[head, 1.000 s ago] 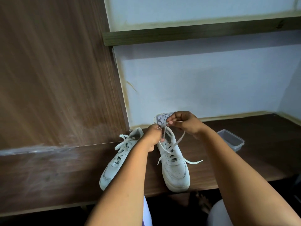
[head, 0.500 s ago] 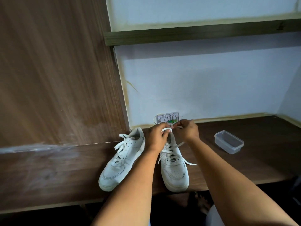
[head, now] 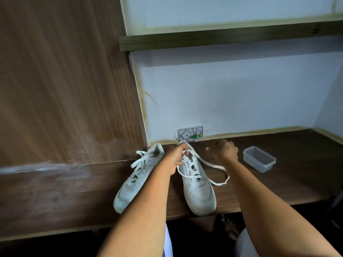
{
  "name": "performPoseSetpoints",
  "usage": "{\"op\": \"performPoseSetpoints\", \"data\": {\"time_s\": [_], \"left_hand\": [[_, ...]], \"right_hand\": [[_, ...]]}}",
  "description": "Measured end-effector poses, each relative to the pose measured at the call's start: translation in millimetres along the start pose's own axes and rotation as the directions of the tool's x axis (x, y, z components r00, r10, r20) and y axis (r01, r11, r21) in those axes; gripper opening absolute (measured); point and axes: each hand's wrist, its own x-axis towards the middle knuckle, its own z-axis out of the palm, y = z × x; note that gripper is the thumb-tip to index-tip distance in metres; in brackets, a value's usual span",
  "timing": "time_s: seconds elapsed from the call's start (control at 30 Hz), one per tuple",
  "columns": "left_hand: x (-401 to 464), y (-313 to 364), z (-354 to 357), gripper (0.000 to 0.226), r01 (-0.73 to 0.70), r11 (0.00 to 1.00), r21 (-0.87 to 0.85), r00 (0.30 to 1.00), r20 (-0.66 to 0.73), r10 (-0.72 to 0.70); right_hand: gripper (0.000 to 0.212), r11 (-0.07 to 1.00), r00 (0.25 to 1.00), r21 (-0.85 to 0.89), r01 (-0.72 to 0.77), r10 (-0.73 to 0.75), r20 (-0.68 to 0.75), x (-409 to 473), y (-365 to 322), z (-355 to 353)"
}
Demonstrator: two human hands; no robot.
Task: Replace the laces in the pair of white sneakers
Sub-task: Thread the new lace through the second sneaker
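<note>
Two white low-top leather sneakers stood on the dark brown wooden desk [head: 278,182], both near its front edge. The right-hand sneaker [head: 198,188] lay with its long axis almost straight front to back, its rounded toe pointing toward the person and its heel toward the pale wall [head: 232,99]. Just beside it, on its left, the left-hand sneaker [head: 133,182] lay slanted, toe toward the front and swung left, heel close to the corner where the upright wood-grain panel [head: 65,80] met the wall; its flat white laces [head: 138,160] hung loose near the collar.

The left hand [head: 175,156] was over the right-hand sneaker's collar, its fingers curled and pinching a loop of that shoe's flat white lace [head: 213,165]. From that grip the lace ran out to the sneaker's right, curved round on the desk and came back toward the lower eyelets. The right hand [head: 223,150] hovered just right of the sneaker's heel, apart from the left hand; its fingers were blurred and looked loosely curled, and I could not tell whether they held anything.

Farther right of that sneaker, well apart from it, sat a clear rectangular plastic container [head: 259,158] without a lid. Behind the sneaker's heel, against the base of the wall, was a small open white wall box [head: 190,135] with green parts inside. Above it ran a dark wooden shelf [head: 222,38].
</note>
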Motion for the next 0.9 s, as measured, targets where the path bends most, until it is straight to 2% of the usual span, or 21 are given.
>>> {"op": "performPoseSetpoints", "data": {"time_s": [0.07,0.13,0.17,0.2,0.27,0.3,0.4,0.43,0.5,0.53,0.57,0.6,0.63,0.67,0.7,0.73,0.77,0.8,0.83,0.87,0.9], "left_hand": [[-2,0,2,0.017,-0.062,0.994,0.091,0.998,-0.022,0.064],[-1,0,3,0.020,-0.073,0.995,0.073,0.997,-0.023,0.074],[0,0,3,0.020,-0.067,0.997,0.044,0.998,-0.013,0.068],[0,0,2,0.020,-0.064,0.998,0.024,0.998,0.002,0.064],[1,-1,1,0.021,-0.072,0.997,0.034,0.997,0.016,0.072],[1,-1,1,0.022,-0.085,0.995,0.060,0.996,0.012,0.085],[2,-4,2,0.020,-0.142,0.982,0.125,0.990,0.021,0.140],[2,-4,2,0.019,-0.155,0.977,0.144,0.988,0.022,0.154],[2,-4,-1,0.025,-0.170,0.965,0.200,0.984,-0.023,0.178],[3,-4,-4,0.029,-0.169,0.957,0.236,0.982,-0.046,0.185],[4,-4,-7,0.032,-0.171,0.948,0.268,0.980,-0.051,0.191],[4,-4,-9,0.033,-0.175,0.938,0.298,0.980,-0.043,0.196],[4,-5,-11,0.033,-0.184,0.930,0.319,0.978,-0.034,0.206],[5,-6,-12,0.033,-0.196,0.923,0.330,0.975,-0.030,0.218],[6,-7,-13,0.033,-0.205,0.917,0.343,0.973,-0.029,0.229],[7,-9,-14,0.033,-0.206,0.911,0.358,0.972,-0.031,0.232],[7,-9,-14,0.033,-0.209,0.904,0.373,0.972,-0.027,0.235],[6,-9,-14,0.033,-0.214,0.900,0.380,0.972,-0.010,0.235],[6,-8,-12,0.033,-0.225,0.895,0.385,0.971,0.015,0.237],[6,-8,-10,0.032,-0.236,0.889,0.392,0.970,0.041,0.239],[4,-7,-6,0.031,-0.245,0.880,0.406,0.969,0.065,0.240]], "right_hand": [[0.012,0.956,0.972,0.243,0.164,-0.198,0.124,-11,-12,-1],[0.017,0.873,0.886,0.447,0.194,-0.352,0.302,-22,-23,1],[0.016,0.856,0.849,0.451,0.253,-0.420,0.321,-26,-25,4],[0.015,0.850,0.833,0.395,0.349,-0.474,0.284,-28,-29,5],[0.017,0.826,0.815,0.149,0.543,-0.562,0.145,-28,-31,9],[0.020,0.806,0.797,0.053,0.590,-0.592,0.124,-28,-33,9],[0.032,0.753,0.745,-0.063,0.655,-0.629,0.222,-30,-36,1],[0.034,0.798,0.769,0.003,0.603,-0.583,0.262,-30,-38,-4],[0.021,0.895,0.848,0.326,0.304,-0.410,0.337,-30,-38,-20],[0.014,0.869,0.883,0.476,0.132,-0.322,0.342,-29,-36,-28],[0.011,0.796,0.919,0.605,-0.001,-0.238,0.315,-25,-32,-37],[0.013,0.722,0.945,0.689,-0.064,-0.177,0.274,-22,-28,-46],[0.018,0.692,0.958,0.716,-0.091,-0.136,0.253,-18,-25,-56],[0.022,0.742,0.959,0.664,-0.095,-0.111,0.260,-15,-20,-66],[0.027,0.887,0.942,0.455,-0.071,-0.091,0.324,-15,-16,-76],[0.033,0.999,0.888,0.053,0.001,-0.025,0.458,-14,-11,-83],[0.035,0.930,0.799,-0.354,0.101,0.136,0.586,-19,-11,-88],[0.030,0.782,0.733,-0.582,0.222,0.260,0.628,-19,-10,-85],[0.023,0.688,0.732,-0.645,0.332,0.243,0.636,-21,-13,-78],[0.025,0.697,0.765,-0.594,0.402,0.102,0.636,-21,-14,-66],[0.029,0.768,0.799,-0.475,0.429,-0.078,0.596,-21,-16,-51]]}}
